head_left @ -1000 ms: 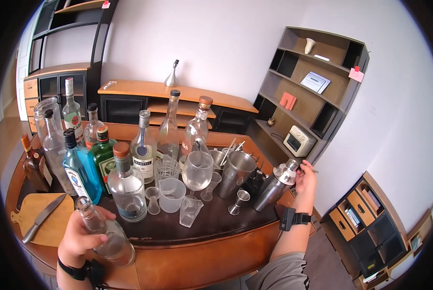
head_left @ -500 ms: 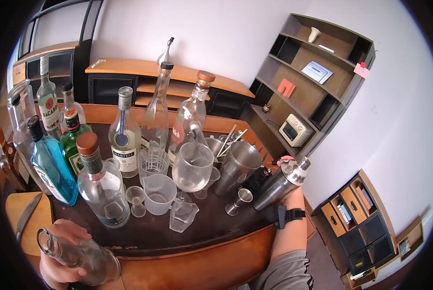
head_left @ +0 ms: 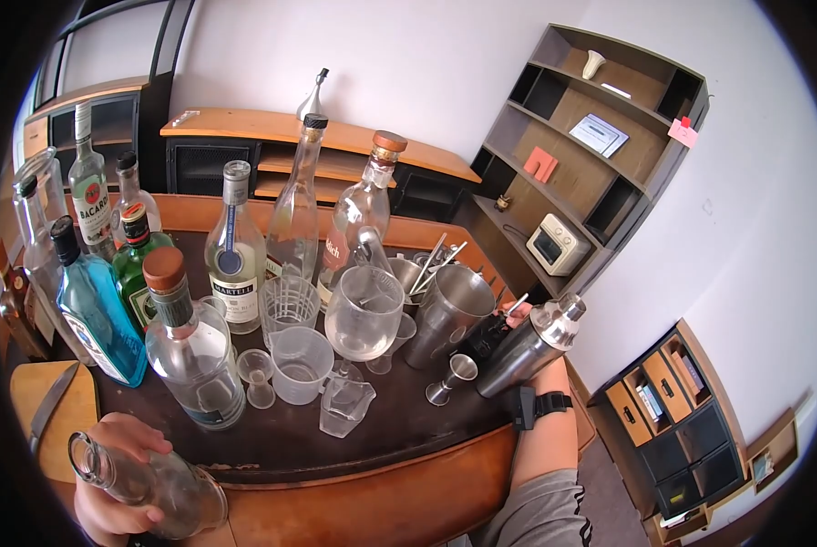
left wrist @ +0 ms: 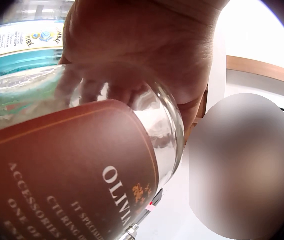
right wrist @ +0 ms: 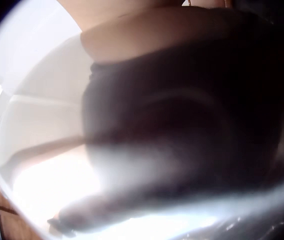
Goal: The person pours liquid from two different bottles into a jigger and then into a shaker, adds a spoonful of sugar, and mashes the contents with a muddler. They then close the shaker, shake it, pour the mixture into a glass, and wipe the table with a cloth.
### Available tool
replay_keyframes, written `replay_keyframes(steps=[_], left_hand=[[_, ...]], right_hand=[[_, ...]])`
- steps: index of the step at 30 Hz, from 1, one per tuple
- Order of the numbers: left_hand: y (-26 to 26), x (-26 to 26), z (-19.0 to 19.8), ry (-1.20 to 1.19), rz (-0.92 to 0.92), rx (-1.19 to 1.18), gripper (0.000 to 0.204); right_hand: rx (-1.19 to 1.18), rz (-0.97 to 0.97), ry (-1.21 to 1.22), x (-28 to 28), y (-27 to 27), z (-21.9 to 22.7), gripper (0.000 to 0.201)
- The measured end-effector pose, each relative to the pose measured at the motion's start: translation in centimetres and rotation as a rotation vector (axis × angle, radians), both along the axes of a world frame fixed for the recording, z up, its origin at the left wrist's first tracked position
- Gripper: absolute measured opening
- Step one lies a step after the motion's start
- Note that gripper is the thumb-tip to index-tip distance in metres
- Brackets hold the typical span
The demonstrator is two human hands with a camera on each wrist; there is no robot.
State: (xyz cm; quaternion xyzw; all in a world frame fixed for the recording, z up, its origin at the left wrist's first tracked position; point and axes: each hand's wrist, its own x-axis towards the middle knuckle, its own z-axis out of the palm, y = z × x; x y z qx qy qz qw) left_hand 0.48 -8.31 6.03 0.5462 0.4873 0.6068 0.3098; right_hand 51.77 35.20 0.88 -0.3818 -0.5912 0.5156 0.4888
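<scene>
My left hand (head_left: 121,483) grips an uncapped clear glass bottle (head_left: 185,501), tilted at the table's near left edge. Its brown label (left wrist: 77,165) fills much of the left wrist view, below the hand (left wrist: 142,50). On the right, my right hand (head_left: 519,315) is mostly hidden behind the tilted steel shaker (head_left: 527,351); its fingertips pinch a slim metal piece (head_left: 516,305). The shaker's shiny surface (right wrist: 47,120) covers most of the right wrist view, with skin (right wrist: 132,30) above it. A small jigger (head_left: 451,378) stands left of the shaker.
Several bottles, among them a blue one (head_left: 103,319) and a cork-topped one (head_left: 194,365), crowd the left and back. A measuring cup (head_left: 301,369), stemmed glass (head_left: 363,314) and metal tin (head_left: 449,314) stand mid-table. A knife (head_left: 51,401) lies on a cutting board (head_left: 71,424).
The head view has shifted closer to the table. My right hand has moved from the shaker's top right to behind its left side. My left hand still grips the bottle.
</scene>
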Motion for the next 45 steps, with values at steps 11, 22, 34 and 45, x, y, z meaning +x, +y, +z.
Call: replay_keyframes(steps=[11,22,34,45], left_hand=[[0.1,-0.2,-0.2,0.021,-0.009,0.007,0.058],[0.0,0.1,0.3,0.029,0.017,-0.027,0.058],[-0.1,0.4,0.5,0.019,0.027,-0.069,0.059],[-0.1,0.2,0.4,0.025,0.016,-0.066,0.059]], right_hand=[[0.050,0.198,-0.087,-0.1,-0.9,0.7,0.012],[0.108,0.093,0.059,-2.9,-4.6,3.0,0.020],[0.359,0.159,-0.138,-2.2,-2.6,1.6,0.025],[0.101,0.103,-0.093,0.0,-1.4,0.9,0.024]])
